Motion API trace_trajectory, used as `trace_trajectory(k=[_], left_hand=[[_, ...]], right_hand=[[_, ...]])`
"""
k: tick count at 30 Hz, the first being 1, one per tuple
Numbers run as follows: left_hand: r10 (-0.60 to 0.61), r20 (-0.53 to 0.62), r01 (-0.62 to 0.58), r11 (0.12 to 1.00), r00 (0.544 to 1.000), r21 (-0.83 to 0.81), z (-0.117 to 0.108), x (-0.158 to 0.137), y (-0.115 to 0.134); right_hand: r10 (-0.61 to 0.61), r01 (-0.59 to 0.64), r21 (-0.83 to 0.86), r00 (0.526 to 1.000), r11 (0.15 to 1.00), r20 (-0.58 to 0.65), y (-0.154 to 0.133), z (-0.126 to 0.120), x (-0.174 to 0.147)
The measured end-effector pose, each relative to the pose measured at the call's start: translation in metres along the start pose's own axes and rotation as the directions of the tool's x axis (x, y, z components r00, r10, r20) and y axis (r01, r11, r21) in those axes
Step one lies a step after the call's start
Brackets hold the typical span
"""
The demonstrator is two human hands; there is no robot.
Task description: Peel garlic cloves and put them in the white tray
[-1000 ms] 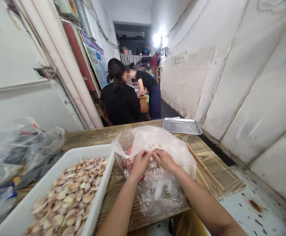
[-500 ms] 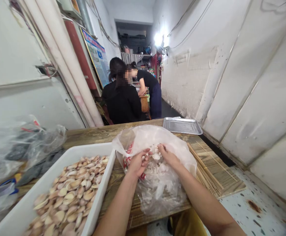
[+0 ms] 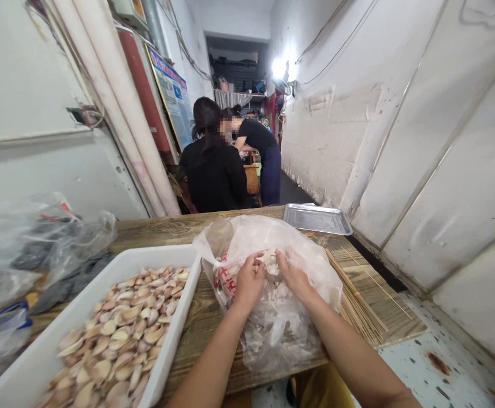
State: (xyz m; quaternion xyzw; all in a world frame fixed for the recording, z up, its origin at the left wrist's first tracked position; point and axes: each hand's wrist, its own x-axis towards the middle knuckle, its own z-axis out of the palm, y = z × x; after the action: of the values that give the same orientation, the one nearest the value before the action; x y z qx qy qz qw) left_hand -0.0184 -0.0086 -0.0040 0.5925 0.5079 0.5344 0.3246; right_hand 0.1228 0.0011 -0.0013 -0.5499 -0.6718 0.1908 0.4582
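Note:
Both hands are over the opening of a thin white plastic bag with red print. Inside it lie pale papery garlic skins. My left hand is closed, thumb and fingers curled together; whatever is between them is too small to name. Fingertips bent inward, my right hand is closed too, close to whitish bits of garlic, but its grip is hidden. A small gap separates the hands. Left of the bag, a white plastic tray holds a heap of unpeeled garlic cloves.
Bamboo skewers lie bundled right of the bag on the wooden table. A metal tray rests at the far edge. Crumpled plastic bags are at the left. Two people in black tops are beyond the table.
My left hand has turned and its fingers have curled closer together. My right hand's fingers have shifted slightly over the bag. The view has moved a little.

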Motion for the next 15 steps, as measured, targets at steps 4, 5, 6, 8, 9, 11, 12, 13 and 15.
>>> trace_trajectory(k=[4, 5, 6, 8, 9, 11, 12, 13, 15], left_hand=[[-0.195, 0.098, 0.212, 0.954, 0.976, -0.210, 0.003, 0.001, 0.002], [-0.219, 0.116, 0.241, 0.940, 0.969, -0.241, 0.003, 0.001, 0.003], [-0.227, 0.134, 0.254, 0.934, 0.965, -0.251, 0.004, 0.001, 0.004], [-0.184, 0.157, 0.214, 0.956, 0.970, -0.198, 0.006, 0.000, 0.005], [-0.136, 0.165, 0.159, 0.977, 0.977, -0.140, 0.007, 0.000, 0.005], [-0.034, 0.174, 0.035, 0.999, 0.984, -0.007, 0.008, -0.001, 0.005], [-0.001, 0.177, -0.007, 0.999, 0.984, 0.043, 0.009, -0.002, 0.005], [0.014, 0.174, -0.028, 0.997, 0.985, 0.075, 0.009, -0.002, 0.005], [0.011, 0.163, -0.030, 0.993, 0.987, 0.112, 0.010, -0.003, 0.005]], right_hand=[[-0.013, 0.010, -0.086, 0.999, 0.996, -0.044, -0.004, 0.001, -0.001], [-0.020, 0.015, -0.104, 0.999, 0.994, -0.047, -0.006, 0.001, -0.001], [-0.027, 0.021, -0.119, 0.999, 0.993, -0.045, -0.008, 0.001, -0.002], [-0.054, 0.049, -0.129, 0.998, 0.990, -0.033, -0.012, 0.003, -0.002], [-0.070, 0.067, -0.121, 0.997, 0.990, -0.020, -0.014, 0.004, -0.003], [-0.087, 0.088, -0.097, 0.996, 0.991, 0.013, -0.016, 0.006, -0.005], [-0.082, 0.085, -0.091, 0.996, 0.992, 0.030, -0.017, 0.007, -0.006], [-0.063, 0.067, -0.099, 0.997, 0.993, 0.040, -0.018, 0.008, -0.007], [-0.010, 0.018, -0.158, 0.999, 0.987, 0.052, -0.019, 0.009, -0.009]])
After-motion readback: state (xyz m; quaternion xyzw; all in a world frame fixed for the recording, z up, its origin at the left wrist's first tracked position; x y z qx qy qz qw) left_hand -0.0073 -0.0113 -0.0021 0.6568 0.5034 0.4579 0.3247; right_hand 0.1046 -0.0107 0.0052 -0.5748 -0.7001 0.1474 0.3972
